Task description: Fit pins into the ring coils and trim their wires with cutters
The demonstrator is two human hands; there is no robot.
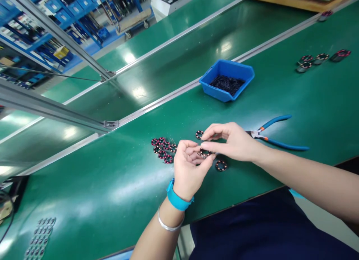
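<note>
Ring [205, 154] sits pinched between my left hand's [189, 173] thumb and fingers; my right hand [237, 142] bends close over its far edge, thumb and fingertips barely parted, its hold unclear.

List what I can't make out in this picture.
In the head view:
Held ring: partly covered by the left hand and right hand.
Pliers: tips behind the right hand.
Black pieces in the bin: too small and crowded to count.
White machine: cut off by the top edge.

left grip [190, 170]: fingers [188, 144] curled inward | right grip [234, 142]: thumb [215, 146] extended, fingers bent | forearms [303, 174] bare, converging
</note>
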